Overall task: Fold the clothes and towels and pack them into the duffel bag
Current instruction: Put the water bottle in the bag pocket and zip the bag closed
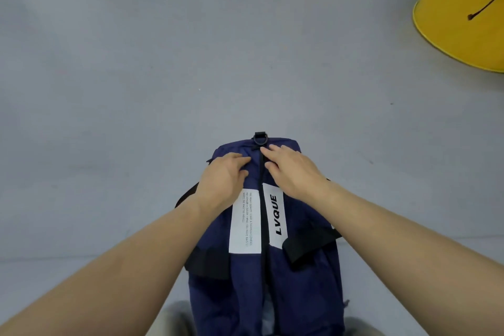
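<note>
Your right hand (289,169) has fingertips and thumb drawn close on the zip (262,215) at the far end; whether they pinch the puller cannot be told. Your left hand (223,172) presses the fabric beside it, fingers laid out. The duffel bag (305,281) lies lengthwise on the grey floor (109,90). Nearest you the zip gapes over something pale (268,316): run it carelessly and it may snag that

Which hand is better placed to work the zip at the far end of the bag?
Right, probably. The right hand has its fingertips at the zip just below the black ring at the far end of the duffel bag. The left hand rests on fabric beside it.
</note>
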{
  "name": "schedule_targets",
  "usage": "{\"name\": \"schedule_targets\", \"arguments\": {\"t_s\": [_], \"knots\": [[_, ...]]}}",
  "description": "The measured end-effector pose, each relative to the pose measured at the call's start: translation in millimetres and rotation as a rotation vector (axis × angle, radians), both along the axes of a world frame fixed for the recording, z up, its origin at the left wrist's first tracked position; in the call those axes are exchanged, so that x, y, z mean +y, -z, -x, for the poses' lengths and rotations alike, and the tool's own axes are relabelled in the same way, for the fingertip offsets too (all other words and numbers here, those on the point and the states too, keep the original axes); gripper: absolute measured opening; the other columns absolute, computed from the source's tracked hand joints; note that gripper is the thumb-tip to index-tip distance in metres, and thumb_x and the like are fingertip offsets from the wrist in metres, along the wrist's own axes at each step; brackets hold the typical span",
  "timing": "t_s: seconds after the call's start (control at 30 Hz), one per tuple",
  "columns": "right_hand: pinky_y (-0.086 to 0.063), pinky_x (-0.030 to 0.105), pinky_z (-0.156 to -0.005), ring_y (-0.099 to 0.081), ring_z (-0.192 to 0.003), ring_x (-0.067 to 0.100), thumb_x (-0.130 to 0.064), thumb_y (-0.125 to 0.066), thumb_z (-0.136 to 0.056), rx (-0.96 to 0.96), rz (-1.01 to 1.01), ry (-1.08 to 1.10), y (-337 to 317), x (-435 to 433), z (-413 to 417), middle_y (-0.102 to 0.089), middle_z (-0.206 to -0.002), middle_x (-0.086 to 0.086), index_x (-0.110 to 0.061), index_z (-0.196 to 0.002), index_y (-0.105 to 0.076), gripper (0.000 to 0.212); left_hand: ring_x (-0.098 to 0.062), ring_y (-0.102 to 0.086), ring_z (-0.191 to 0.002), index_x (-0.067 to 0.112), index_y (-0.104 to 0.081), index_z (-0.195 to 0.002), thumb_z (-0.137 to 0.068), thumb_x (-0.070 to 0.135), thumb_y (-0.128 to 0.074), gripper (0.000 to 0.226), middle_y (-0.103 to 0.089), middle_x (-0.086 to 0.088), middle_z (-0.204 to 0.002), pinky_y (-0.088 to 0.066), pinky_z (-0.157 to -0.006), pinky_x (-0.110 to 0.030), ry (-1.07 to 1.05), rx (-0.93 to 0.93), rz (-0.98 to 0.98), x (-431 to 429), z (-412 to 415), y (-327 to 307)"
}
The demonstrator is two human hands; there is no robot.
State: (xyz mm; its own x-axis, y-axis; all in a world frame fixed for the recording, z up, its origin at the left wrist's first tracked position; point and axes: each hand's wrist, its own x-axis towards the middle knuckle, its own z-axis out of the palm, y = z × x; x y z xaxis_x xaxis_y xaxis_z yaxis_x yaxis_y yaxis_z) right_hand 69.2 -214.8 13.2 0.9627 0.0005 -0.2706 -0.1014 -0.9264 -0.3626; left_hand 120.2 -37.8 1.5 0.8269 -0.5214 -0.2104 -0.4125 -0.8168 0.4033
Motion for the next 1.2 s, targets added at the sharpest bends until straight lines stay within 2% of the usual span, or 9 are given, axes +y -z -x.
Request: {"name": "schedule_targets", "arguments": {"t_s": [0.13,0.23,0.4,0.57,0.8,0.9,1.0,1.07,1.2], "knots": [[-0.025,0.046,-0.118,-0.026,-0.147,0.026,-0.036,-0.034,-0.106,-0.013,0.112,-0.021,15,7,-8,-0.035,-0.159,-0.002,-0.030,-0.154,-0.033,0.047,-0.027,-0.058,-0.117,0.014,-0.066,-0.129,-0.101,0.020,-0.050,0.033,-0.062,-0.002,-0.135,-0.048,-0.095,-0.041,-0.030,-0.030,-0.005,-3,0,6],[-0.031,0.044,-0.111,-0.036,-0.135,0.026,-0.044,-0.032,-0.106,-0.070,0.159,0.024,22,14,-13,-0.045,-0.148,-0.002,-0.035,-0.152,-0.035,0.047,-0.026,-0.060,-0.107,0.016,-0.068,-0.121,-0.099,0.020,-0.048,0.030,-0.064,0.000,-0.127,-0.050,-0.087,-0.044,-0.046,-0.045,-0.007,-5,1,10],[-0.031,0.043,-0.105,-0.040,-0.124,0.027,-0.035,-0.037,-0.103,-0.052,0.238,0.052,30,16,-29,-0.049,-0.134,0.001,-0.037,-0.146,-0.042,0.043,-0.025,-0.057,-0.109,0.019,-0.067,-0.124,-0.102,0.022,-0.046,0.031,-0.062,0.003,-0.130,-0.048,-0.090,-0.044,-0.052,-0.032,-0.018,-6,2,16],[-0.033,0.039,-0.095,-0.045,-0.112,0.026,-0.027,-0.048,-0.100,-0.132,0.310,0.065,39,18,-46,-0.053,-0.119,0.001,-0.031,-0.122,-0.060,0.026,-0.026,-0.058,-0.109,0.020,-0.068,-0.126,-0.102,0.024,-0.046,0.032,-0.063,0.004,-0.130,-0.048,-0.091,-0.044,-0.045,-0.041,-0.009,-5,0,21],[-0.036,0.035,-0.074,-0.052,-0.084,0.024,-0.022,-0.068,-0.088,-0.234,0.399,-0.032,47,18,-53,-0.060,-0.090,0.000,-0.021,-0.091,-0.065,0.004,-0.022,-0.055,-0.116,0.029,-0.062,-0.135,-0.103,0.031,-0.044,0.036,-0.061,0.008,-0.135,-0.045,-0.098,-0.040,-0.049,-0.030,-0.022,-4,-4,28],[-0.031,0.032,-0.061,-0.051,-0.064,0.023,-0.012,-0.078,-0.072,-0.320,0.401,-0.007,45,14,-50,-0.060,-0.068,-0.001,-0.017,-0.073,-0.063,0.016,-0.022,-0.058,-0.112,0.029,-0.063,-0.131,-0.101,0.028,-0.046,0.035,-0.064,0.007,-0.129,-0.048,-0.094,-0.041,-0.080,-0.061,0.008,-7,-7,29],[-0.036,0.032,-0.059,-0.053,-0.062,0.025,-0.007,-0.076,-0.070,-0.386,0.365,-0.035,41,5,-46,-0.061,-0.068,0.001,-0.014,-0.076,-0.063,0.016,-0.022,-0.060,-0.111,0.026,-0.064,-0.130,-0.099,0.024,-0.049,0.034,-0.063,0.005,-0.129,-0.050,-0.091,-0.042,-0.116,-0.108,0.048,-12,-11,30],[-0.039,0.034,-0.061,-0.056,-0.065,0.027,-0.007,-0.069,-0.078,-0.381,0.334,0.002,35,-2,-45,-0.064,-0.072,0.003,-0.013,-0.084,-0.063,0.011,-0.026,-0.056,-0.115,0.025,-0.065,-0.130,-0.098,0.020,-0.051,0.035,-0.060,0.003,-0.134,-0.048,-0.094,-0.042,-0.101,-0.153,0.056,-17,-12,31],[-0.036,0.034,-0.062,-0.062,-0.076,0.031,-0.015,-0.045,-0.099,-0.314,0.170,0.076,28,-7,-40,-0.069,-0.088,0.002,-0.014,-0.109,-0.058,0.016,-0.028,-0.038,-0.139,0.034,-0.059,-0.138,-0.101,0.019,-0.050,0.041,-0.044,0.000,-0.155,-0.034,-0.111,-0.044,-0.023,-0.195,0.021,-26,-17,31]]}}
